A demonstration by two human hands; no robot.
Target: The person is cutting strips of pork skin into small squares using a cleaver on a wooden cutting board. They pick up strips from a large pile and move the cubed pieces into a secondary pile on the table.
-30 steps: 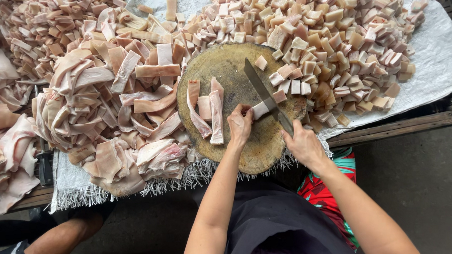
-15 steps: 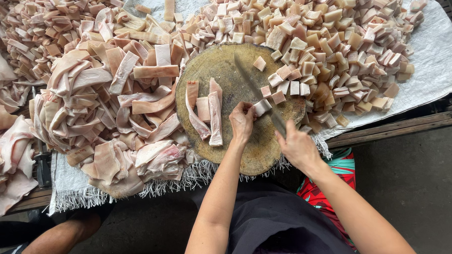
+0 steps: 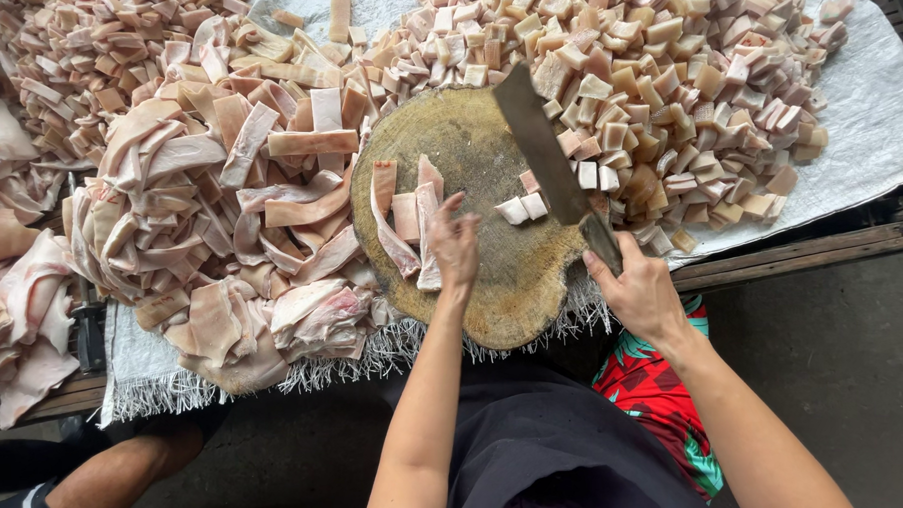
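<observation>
A round wooden chopping block (image 3: 478, 153) stands at the table's near edge. My right hand (image 3: 638, 293) grips the handle of a cleaver (image 3: 540, 151), whose blade lies flat across the block's right side, against two small cut cubes of pork skin (image 3: 523, 208). My left hand (image 3: 454, 246) rests with fingers on several long strips of pork skin (image 3: 408, 215) lying side by side on the block's left half.
A large heap of uncut pork skin strips (image 3: 220, 202) lies left of the block. Cut cubes (image 3: 665, 76) are piled at the back and right on a white woven sheet (image 3: 866, 99). Another person's leg (image 3: 119, 476) shows at the lower left.
The cleaver has swung from chopping near my left hand to lying across the block's right side, pushing cut cubes away. My left hand has shifted left onto the uncut strips.
</observation>
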